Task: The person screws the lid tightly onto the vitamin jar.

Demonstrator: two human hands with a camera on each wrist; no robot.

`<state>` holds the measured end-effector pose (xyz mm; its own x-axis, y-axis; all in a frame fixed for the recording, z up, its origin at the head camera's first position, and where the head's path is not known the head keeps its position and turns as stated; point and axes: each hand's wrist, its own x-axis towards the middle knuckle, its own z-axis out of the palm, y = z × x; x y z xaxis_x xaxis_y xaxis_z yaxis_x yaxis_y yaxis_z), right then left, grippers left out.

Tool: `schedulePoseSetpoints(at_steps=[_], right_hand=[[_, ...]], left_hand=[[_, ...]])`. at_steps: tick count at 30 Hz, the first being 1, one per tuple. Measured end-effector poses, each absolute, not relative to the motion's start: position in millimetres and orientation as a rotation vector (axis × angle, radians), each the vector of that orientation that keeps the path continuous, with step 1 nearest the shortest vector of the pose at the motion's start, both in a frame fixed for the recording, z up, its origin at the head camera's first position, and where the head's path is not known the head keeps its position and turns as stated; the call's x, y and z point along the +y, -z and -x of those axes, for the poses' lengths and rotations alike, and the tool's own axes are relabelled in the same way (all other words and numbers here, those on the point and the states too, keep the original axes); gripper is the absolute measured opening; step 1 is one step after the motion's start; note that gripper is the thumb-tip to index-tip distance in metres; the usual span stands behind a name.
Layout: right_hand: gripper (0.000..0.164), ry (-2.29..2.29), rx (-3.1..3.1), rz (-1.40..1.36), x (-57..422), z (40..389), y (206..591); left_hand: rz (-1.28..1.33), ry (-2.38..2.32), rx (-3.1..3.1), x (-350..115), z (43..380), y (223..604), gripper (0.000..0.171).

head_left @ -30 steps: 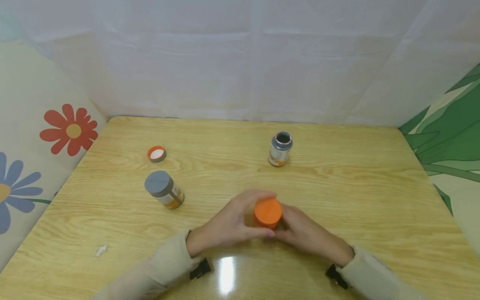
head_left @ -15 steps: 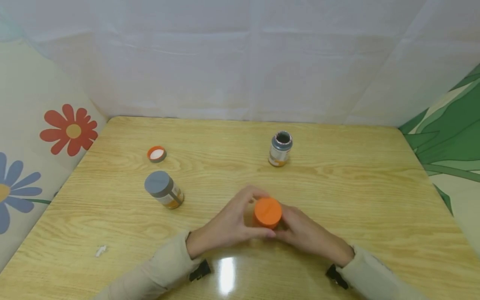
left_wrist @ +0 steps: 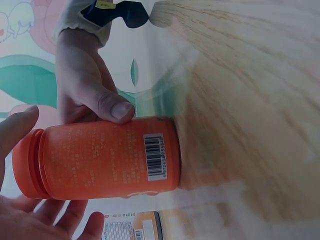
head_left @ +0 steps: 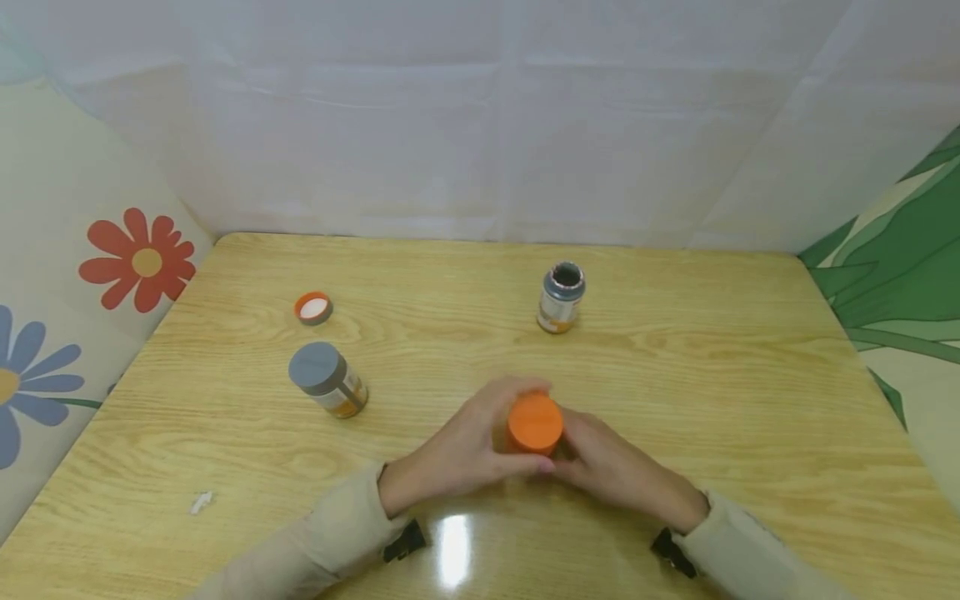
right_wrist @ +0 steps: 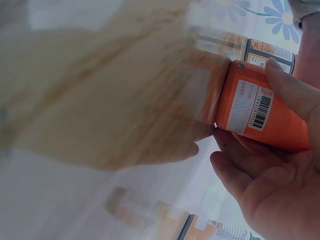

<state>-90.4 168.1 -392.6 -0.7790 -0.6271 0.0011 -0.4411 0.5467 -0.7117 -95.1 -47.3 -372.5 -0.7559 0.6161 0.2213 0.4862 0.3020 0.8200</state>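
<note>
An orange screw-top bottle [left_wrist: 107,160] stands upright on the table, its orange cap [head_left: 536,423] facing up in the head view. My left hand [head_left: 465,437] curves around the cap, thumb on the near side and fingers on the far side, with a gap at the palm. Lower down, my right hand [head_left: 618,462] grips the bottle's body; its thumb shows beside the barcode in the left wrist view. Cap and body are together. Whether every left fingertip touches the cap is hard to tell.
A lidless grey-necked bottle [head_left: 561,298] stands behind the hands. On the left are a grey-capped bottle [head_left: 328,379] and a loose cap [head_left: 313,307] with its inside up. A small white mark [head_left: 202,502] lies on the wooden table [head_left: 735,358] at front left.
The left hand's fingers drew in around the cap half a second ago and now reach farther right along its far edge. The right hand and the bottle stay in place.
</note>
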Motion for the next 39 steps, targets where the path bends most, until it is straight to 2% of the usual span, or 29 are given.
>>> schedulePoseSetpoints(at_steps=[9, 14, 25, 31, 35, 39], right_hand=[[0.059, 1.048, 2.534, 0.854, 167.3, 90.0, 392.3], [0.051, 1.073, 2.509, 0.839, 166.0, 91.3, 393.0], [0.053, 1.062, 2.516, 0.880, 168.0, 90.2, 392.3], [0.054, 1.049, 2.519, 0.914, 169.9, 90.4, 391.4], [0.054, 1.044, 2.511, 0.881, 169.8, 90.6, 391.3], [0.055, 1.050, 2.496, 0.840, 168.5, 91.2, 391.6]], left_hand=[[-0.970, -1.466, 2.456, -49.5, 95.2, 371.9, 0.065], [-1.036, -1.468, 2.416, -51.3, 95.7, 371.1, 0.059], [-1.113, -1.407, 2.366, -49.0, 96.2, 368.6, 0.071], [-0.997, -1.389, 2.430, -48.9, 94.7, 368.5, 0.079], [-0.901, -1.407, 2.446, -49.5, 93.8, 368.6, 0.075], [-0.944, -1.427, 2.433, -50.6, 94.4, 368.8, 0.066]])
